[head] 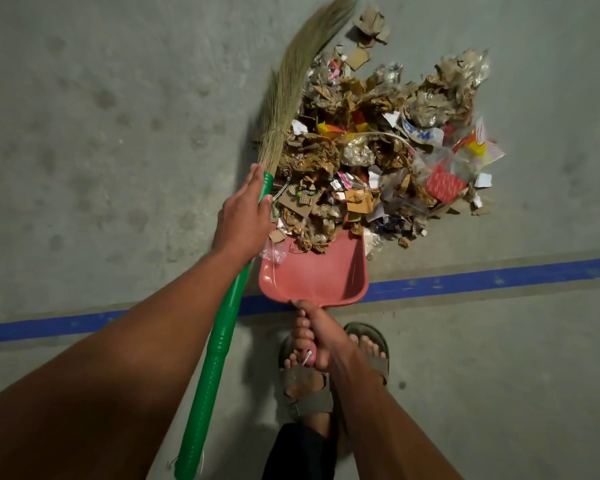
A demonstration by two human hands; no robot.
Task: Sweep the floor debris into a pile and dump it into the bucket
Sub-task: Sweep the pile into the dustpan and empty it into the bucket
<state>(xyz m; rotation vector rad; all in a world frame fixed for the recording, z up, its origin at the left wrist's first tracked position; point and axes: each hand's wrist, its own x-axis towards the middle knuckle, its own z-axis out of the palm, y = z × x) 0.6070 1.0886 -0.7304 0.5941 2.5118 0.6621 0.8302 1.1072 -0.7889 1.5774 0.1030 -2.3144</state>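
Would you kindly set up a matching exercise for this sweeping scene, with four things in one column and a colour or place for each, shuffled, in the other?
Things:
1. broom handle
2. dustpan
3. floor line
4. debris pile

Descriptions:
A. blue, running across the floor
B. green, gripped by the left hand
C. heaped at the dustpan's mouth
D. pink, held by its handle in the right hand

Pairs: 1-B, 2-D, 3-A, 4-C
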